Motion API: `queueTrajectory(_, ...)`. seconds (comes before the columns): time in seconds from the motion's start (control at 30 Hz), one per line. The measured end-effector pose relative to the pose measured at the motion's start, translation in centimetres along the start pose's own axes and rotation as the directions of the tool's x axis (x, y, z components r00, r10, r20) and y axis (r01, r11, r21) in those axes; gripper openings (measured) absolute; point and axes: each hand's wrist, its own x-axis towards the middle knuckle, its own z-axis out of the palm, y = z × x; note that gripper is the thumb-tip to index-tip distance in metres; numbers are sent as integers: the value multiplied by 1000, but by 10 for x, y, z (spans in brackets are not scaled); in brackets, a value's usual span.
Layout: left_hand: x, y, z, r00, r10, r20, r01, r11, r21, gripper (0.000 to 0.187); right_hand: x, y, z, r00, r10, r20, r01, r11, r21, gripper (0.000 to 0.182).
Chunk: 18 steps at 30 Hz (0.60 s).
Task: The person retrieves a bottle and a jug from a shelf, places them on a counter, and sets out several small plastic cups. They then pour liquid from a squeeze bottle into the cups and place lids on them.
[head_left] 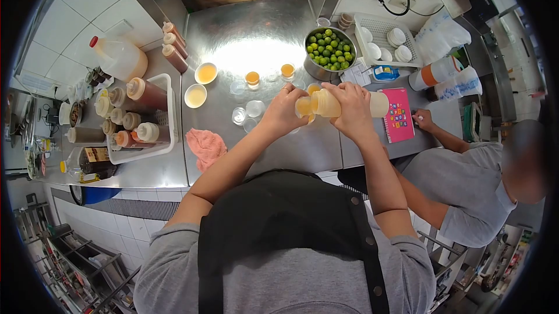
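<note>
My left hand (283, 108) closes around a small clear plastic cup (303, 105) with orange-yellow liquid in it. My right hand (353, 109) wraps round a pale yellow plastic bottle (378, 104), which lies tilted on its side with its open mouth right at the cup. Just behind the hands is another small cup of orange liquid (313, 89). Farther back stand two more filled cups, one orange cup (252, 78) and a second orange cup (287, 70). Left of my left hand sit several clear cups (255, 108).
Two white bowls of yellow liquid (195, 96), a pink cloth (205, 146) and a white basket of sauce bottles (172, 133) are on the left. A pot of green limes (329, 50) stands behind my right hand. A person sits at right beside a pink notebook (399, 115); another stands across the counter.
</note>
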Motion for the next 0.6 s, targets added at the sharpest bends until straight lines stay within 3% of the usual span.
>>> queueTrajectory(0.23,1,2,0,1000,3,-1,-3,1000,7,49,0,1,1,1000,-2,-1,2,1000,0,77)
queueTrajectory(0.3,1,10,-2,994,-78,80,77,997,12,49,-2,1,1,1000,-2,0,2,1000,-10,77)
queueTrajectory(0.6,1,7,4,997,-34,71,35,999,-10,47,-7,0,-1,1000,6,5,-6,1000,-24,79)
